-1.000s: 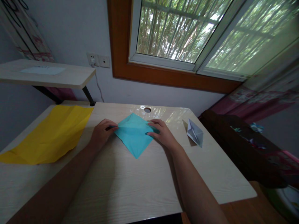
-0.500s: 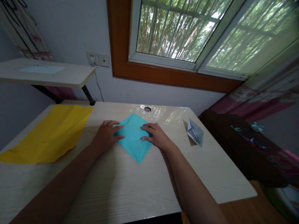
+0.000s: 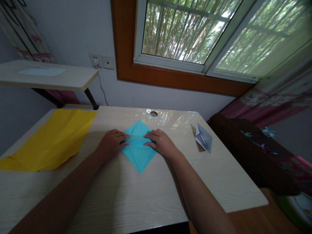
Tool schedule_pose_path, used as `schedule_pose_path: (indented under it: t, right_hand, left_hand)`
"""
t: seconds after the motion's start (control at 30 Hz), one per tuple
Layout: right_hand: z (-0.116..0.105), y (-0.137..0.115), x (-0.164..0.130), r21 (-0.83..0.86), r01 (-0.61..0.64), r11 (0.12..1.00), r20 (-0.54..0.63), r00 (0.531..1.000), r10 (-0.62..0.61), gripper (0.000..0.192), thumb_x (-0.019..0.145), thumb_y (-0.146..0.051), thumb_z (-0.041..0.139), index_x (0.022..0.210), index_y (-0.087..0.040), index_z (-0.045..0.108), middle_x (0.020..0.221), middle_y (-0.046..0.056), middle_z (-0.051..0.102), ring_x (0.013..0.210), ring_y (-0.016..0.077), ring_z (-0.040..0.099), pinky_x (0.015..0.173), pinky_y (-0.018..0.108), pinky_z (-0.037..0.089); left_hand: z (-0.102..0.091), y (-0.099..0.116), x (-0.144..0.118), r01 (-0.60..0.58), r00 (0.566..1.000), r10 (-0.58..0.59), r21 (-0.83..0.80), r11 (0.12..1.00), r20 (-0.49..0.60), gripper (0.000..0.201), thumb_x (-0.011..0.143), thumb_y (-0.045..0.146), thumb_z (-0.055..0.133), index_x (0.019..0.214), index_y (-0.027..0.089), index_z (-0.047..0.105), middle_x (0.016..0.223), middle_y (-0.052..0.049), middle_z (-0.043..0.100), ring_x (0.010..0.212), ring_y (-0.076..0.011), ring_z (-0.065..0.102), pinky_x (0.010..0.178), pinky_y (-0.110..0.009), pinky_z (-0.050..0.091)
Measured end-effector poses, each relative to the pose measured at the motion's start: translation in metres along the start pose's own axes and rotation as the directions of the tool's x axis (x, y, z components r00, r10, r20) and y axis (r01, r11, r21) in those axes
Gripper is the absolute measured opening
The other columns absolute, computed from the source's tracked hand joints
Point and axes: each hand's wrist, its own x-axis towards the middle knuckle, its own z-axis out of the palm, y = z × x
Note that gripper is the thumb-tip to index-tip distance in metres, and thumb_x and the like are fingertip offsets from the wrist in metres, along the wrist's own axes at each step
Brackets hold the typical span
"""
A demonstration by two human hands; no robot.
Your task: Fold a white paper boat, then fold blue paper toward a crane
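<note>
A turquoise sheet of folding paper (image 3: 140, 156) lies on the table as a diamond, one corner pointing to the window and one towards me. Creases run across its middle, where a band appears slightly raised. My left hand (image 3: 113, 141) grips the paper's left corner between thumb and fingers. At the opposite corner, my right hand (image 3: 162, 142) holds it the same way, fingertips resting on top. The fingers cover both side corners. Right of my right hand stands a folded pale grey paper piece (image 3: 204, 139), casting a shadow.
A large yellow sheet (image 3: 51, 143) lies on the left of the wooden table (image 3: 136, 201). Behind it, a raised shelf (image 3: 80, 81) on black legs carries a white paper (image 3: 41, 71). A round cable hole (image 3: 153, 114) sits near the back edge, below the window.
The turquoise paper has turned slightly, its near corner shifting left. A crossways band now shows between my hands. My right hand has moved a little left, and the fingers have closed more on the sheet.
</note>
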Motion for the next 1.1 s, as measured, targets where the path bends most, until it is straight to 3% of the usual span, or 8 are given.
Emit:
schedule_pose_path:
  t: [0.27, 0.57, 0.87, 1.1]
  right_hand:
    - [-0.001, -0.006, 0.002, 0.025, 0.027, 0.999, -0.015, 1.000, -0.027, 0.027, 0.100, -0.040, 0.055, 0.103, -0.023, 0.076, 0.097, 0.009, 0.074, 0.093, 0.0235, 0.063, 0.085, 0.038, 0.048]
    - [-0.001, -0.023, 0.007, -0.135, 0.035, 0.990, -0.041, 0.998, -0.041, 0.027, 0.101, -0.036, 0.052, 0.098, -0.021, 0.075, 0.092, 0.009, 0.072, 0.089, 0.0234, 0.059, 0.079, 0.037, 0.044]
    - [0.002, -0.049, 0.018, -0.222, 0.071, 0.972, -0.083, 0.992, -0.091, 0.030, 0.103, -0.039, 0.049, 0.099, -0.023, 0.075, 0.092, 0.007, 0.073, 0.088, 0.0230, 0.058, 0.074, 0.038, 0.039]
    - [-0.002, -0.037, 0.011, -0.191, 0.031, 0.981, -0.173, 0.983, -0.065, 0.029, 0.102, -0.038, 0.053, 0.097, -0.022, 0.076, 0.090, 0.008, 0.074, 0.087, 0.0224, 0.059, 0.075, 0.037, 0.040]
  left_hand:
    - [-0.004, 0.006, 0.001, -0.001, 0.998, -0.003, -0.072, 0.997, -0.056, 0.023, 0.095, 0.039, 0.060, 0.105, 0.029, 0.078, 0.105, -0.006, 0.078, 0.100, -0.0264, 0.070, 0.109, -0.051, 0.038]
    - [-0.017, 0.026, 0.003, -0.075, 0.992, 0.088, 0.143, 0.987, -0.089, 0.019, 0.095, 0.027, 0.059, 0.102, 0.028, 0.077, 0.098, -0.004, 0.078, 0.098, -0.0264, 0.067, 0.114, -0.057, 0.030]
    - [-0.016, 0.040, 0.004, -0.159, 0.982, 0.175, 0.193, 0.968, -0.071, 0.021, 0.097, 0.023, 0.055, 0.097, 0.026, 0.076, 0.095, -0.004, 0.077, 0.091, -0.0231, 0.067, 0.108, -0.049, 0.041]
    - [-0.012, 0.032, 0.000, -0.133, 0.974, 0.162, 0.186, 0.974, -0.155, 0.019, 0.097, 0.025, 0.057, 0.099, 0.024, 0.076, 0.101, -0.004, 0.079, 0.093, -0.0235, 0.071, 0.104, -0.048, 0.047]
